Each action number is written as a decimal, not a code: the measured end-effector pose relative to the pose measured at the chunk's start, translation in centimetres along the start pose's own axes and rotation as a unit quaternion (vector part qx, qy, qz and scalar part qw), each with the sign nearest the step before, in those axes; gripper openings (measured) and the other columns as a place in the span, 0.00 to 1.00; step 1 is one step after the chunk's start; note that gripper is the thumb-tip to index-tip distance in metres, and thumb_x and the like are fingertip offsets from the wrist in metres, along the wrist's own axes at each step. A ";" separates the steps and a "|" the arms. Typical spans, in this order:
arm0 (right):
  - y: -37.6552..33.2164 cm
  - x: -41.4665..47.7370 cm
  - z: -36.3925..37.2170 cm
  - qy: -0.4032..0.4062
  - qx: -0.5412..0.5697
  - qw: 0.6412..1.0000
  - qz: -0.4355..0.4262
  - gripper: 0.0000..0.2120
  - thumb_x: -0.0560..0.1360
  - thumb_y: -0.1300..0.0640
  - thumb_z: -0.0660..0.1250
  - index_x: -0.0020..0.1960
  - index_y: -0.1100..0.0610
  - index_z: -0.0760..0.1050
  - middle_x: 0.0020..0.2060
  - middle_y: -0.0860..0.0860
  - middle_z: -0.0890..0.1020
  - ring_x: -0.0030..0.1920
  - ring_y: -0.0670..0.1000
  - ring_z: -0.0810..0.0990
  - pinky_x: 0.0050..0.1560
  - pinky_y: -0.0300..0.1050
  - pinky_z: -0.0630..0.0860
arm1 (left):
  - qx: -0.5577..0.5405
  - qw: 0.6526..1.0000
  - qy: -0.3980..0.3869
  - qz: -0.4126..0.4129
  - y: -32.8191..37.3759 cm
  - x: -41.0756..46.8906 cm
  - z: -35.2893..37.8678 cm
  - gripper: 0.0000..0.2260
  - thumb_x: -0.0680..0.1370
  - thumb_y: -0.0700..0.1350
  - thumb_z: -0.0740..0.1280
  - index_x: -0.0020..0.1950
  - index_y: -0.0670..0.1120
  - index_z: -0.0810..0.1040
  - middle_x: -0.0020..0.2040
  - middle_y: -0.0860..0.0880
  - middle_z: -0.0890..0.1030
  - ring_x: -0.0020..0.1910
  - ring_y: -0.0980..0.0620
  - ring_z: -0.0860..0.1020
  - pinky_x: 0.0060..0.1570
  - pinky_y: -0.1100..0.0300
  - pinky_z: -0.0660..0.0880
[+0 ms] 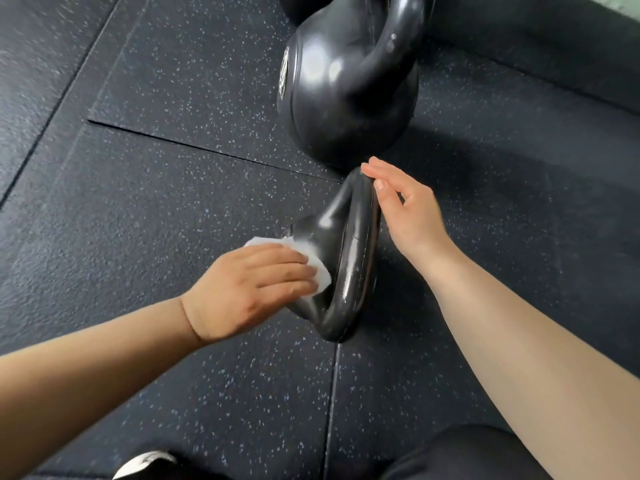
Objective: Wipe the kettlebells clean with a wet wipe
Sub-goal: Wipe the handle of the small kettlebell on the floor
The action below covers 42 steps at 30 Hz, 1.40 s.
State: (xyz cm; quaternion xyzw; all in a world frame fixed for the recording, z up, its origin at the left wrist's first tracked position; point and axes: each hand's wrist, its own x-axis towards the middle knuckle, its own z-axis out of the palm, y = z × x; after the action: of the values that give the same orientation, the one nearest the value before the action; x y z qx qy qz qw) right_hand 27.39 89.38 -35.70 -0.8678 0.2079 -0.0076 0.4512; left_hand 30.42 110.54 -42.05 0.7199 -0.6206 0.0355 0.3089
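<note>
the left hand (249, 292) lies flat, its grip wide, fingers pressing a white wet wipe (320, 271) onto the body of the small kettlebell (349, 244) at the middle of the frame. the right hand (405, 209), also wide and holding nothing, touches the far end of the handle with straight fingertips. the kettlebell lies tipped on the speckled floor (173, 185), its handle loop running from centre toward the lower middle, just right of the wipe. the next stroke likely goes rightward onto the handle, the left hand being nearer. a larger kettlebell (346, 98) stands just beyond.

Dark speckled rubber floor tiles (173, 202)
</note>
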 end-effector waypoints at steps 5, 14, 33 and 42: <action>-0.1 -0.1 0.0 -0.001 0.008 1.000 0.009 0.16 0.78 0.59 0.54 0.65 0.53 0.69 0.67 0.46 0.70 0.61 0.36 0.63 0.50 0.13 0.58 | -0.085 0.939 0.210 -0.258 -0.2 2.8 0.1 0.07 0.74 0.49 0.63 0.51 0.54 0.76 0.45 0.55 0.73 0.47 0.62 0.71 0.52 0.74 0.63; -2.0 -2.6 -0.8 -0.188 0.048 0.956 0.221 0.27 0.61 0.36 0.64 0.53 0.50 0.67 0.51 0.47 0.77 0.51 0.48 0.77 0.55 0.50 0.75 | -0.341 0.844 0.170 -0.378 -3.1 10.9 -1.3 0.11 0.74 0.37 0.64 0.54 0.48 0.77 0.40 0.50 0.79 0.31 0.66 0.73 0.35 0.76 0.69; -1.7 -3.8 1.9 -0.085 0.063 0.975 0.196 0.17 0.68 0.55 0.68 0.50 0.52 0.63 0.43 0.52 0.79 0.44 0.53 0.81 0.47 0.51 0.78 | -0.505 0.755 -0.012 -0.417 -4.7 13.4 0.4 0.12 0.77 0.41 0.59 0.44 0.50 0.82 0.34 0.48 0.78 0.32 0.53 0.73 0.33 0.65 0.67; -1.8 -4.1 2.3 -0.080 0.053 0.976 0.196 0.19 0.68 0.55 0.67 0.54 0.50 0.61 0.46 0.54 0.79 0.45 0.55 0.80 0.50 0.55 0.78 | -0.535 0.761 -0.012 -0.367 -3.3 14.5 -0.1 0.10 0.77 0.33 0.55 0.44 0.41 0.75 0.45 0.45 0.78 0.32 0.66 0.78 0.33 0.77 0.69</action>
State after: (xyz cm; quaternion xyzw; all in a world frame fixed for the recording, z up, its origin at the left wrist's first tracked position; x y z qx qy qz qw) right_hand 24.72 93.58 -34.96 -0.7832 0.3363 0.1391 0.5042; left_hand 36.82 98.08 -36.98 0.6111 -0.2304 -0.4269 0.6255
